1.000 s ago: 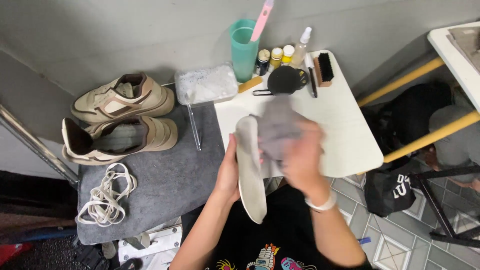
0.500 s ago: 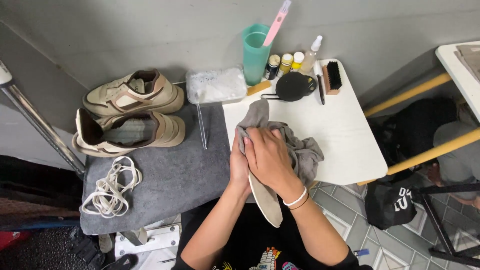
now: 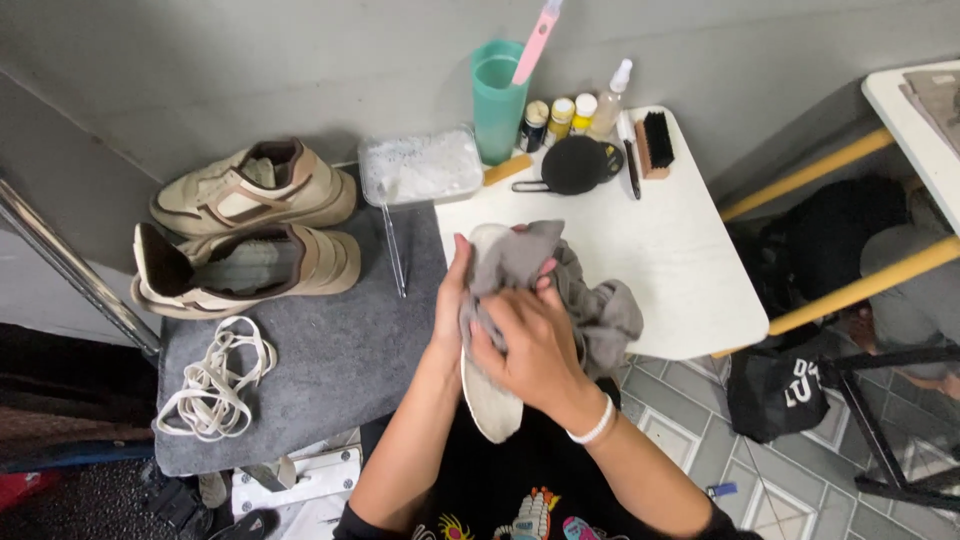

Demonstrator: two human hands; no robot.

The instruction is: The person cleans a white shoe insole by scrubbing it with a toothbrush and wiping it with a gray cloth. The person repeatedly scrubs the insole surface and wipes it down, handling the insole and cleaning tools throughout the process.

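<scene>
From the head view I see my left hand [image 3: 452,310] closed in a grip along the left edge of a pale shoe insole [image 3: 490,405], fingers curled over its upper part, while my right hand [image 3: 525,345] presses a grey cloth [image 3: 600,310] down on the insole, its grip shut on a bunch of that cloth. The insole sits at about six o'clock from the middle of the white surface [image 3: 650,230], its heel end hanging past the near edge toward my body, its toe end wrapped in cloth. At twelve o'clock from my hands stands a teal cup [image 3: 497,100] with a pink toothbrush [image 3: 535,40] in it; beside it, toward one o'clock, are small bottles [image 3: 560,118], a clear spray bottle [image 3: 610,100], a round black lid [image 3: 578,163] and a black-bristled brush [image 3: 655,143]. At eleven o'clock lies a clear tub of white powder [image 3: 420,167]. At nine to ten o'clock, on a grey mat [image 3: 340,360], lie two beige sneakers [image 3: 250,230], laces out, and a heap of white laces [image 3: 215,380] rests at about eight o'clock.
</scene>
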